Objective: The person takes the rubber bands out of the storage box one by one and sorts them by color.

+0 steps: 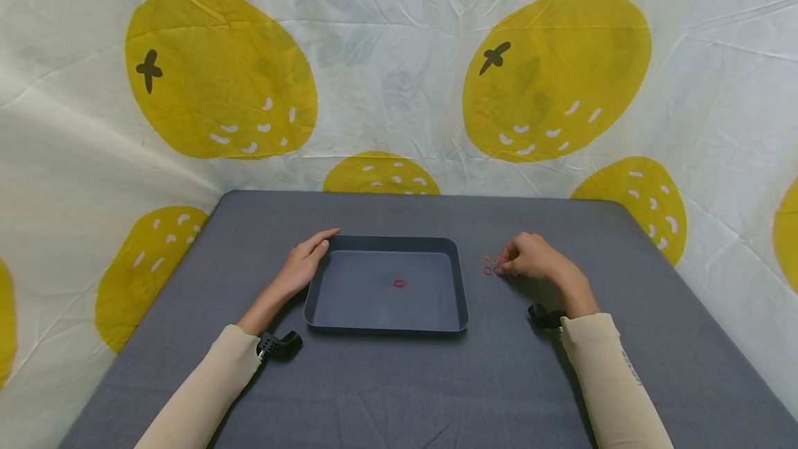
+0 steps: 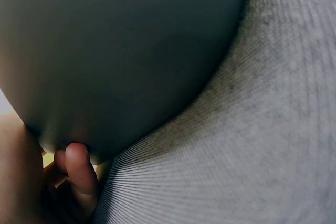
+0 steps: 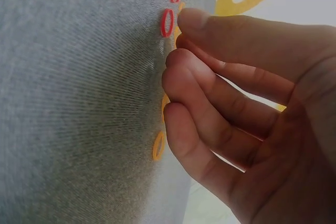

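The head camera looks forward and down from above the grey cloth-covered table [image 1: 386, 393]. The left-wrist camera sits very close, the dark-grey rectangular tray [image 1: 361, 296], shared with the head view, towards eleven o'clock. The right-wrist camera, near and turned sideways, shares a small red ring [image 3: 163, 24] at twelve.

The left hand [image 1: 304, 259] holds a dark grey rectangular tray [image 1: 358, 300] at its far left corner; a small red ring [image 1: 399, 286] lies inside. The right hand [image 1: 533, 256] is at thin red and orange rings [image 1: 485, 271] on grey cloth [image 1: 399, 393].
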The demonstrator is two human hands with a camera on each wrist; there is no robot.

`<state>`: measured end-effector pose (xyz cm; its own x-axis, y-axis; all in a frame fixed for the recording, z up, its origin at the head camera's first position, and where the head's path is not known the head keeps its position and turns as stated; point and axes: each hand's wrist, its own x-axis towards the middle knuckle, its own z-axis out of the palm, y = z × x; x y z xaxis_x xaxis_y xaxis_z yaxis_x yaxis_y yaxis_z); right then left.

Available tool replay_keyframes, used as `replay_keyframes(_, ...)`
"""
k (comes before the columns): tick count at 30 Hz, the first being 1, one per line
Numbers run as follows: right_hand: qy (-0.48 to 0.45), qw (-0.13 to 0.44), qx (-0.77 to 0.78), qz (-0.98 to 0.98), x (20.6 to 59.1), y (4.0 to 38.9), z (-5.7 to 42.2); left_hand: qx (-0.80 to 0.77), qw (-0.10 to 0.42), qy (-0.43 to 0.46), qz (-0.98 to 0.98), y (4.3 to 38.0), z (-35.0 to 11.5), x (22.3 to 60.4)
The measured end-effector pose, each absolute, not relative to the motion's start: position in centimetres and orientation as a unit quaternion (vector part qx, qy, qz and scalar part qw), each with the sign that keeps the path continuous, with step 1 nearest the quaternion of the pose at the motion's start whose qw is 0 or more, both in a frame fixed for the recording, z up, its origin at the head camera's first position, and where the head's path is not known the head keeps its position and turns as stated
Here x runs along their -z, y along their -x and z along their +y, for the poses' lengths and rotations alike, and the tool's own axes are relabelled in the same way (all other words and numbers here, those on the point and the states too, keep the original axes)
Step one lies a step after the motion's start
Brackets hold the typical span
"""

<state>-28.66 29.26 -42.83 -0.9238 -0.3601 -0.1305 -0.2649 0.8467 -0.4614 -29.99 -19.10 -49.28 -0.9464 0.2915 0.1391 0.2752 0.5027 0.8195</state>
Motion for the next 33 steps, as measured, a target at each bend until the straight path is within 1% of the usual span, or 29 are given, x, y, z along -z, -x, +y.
replay_keyframes(18, 0.165, 0.110, 0.266, 0.943, 41.3, 28.0, 29.2, -0.474, 0.012, -0.160, 0.866, 29.7, -19.2, 49.2)
replay_keyframes(33, 0.196, 0.099, 0.273, 0.937, 40.4, 28.2, 27.5, -0.472, 0.004, -0.160, 0.867, 29.7, -19.1, 49.3)
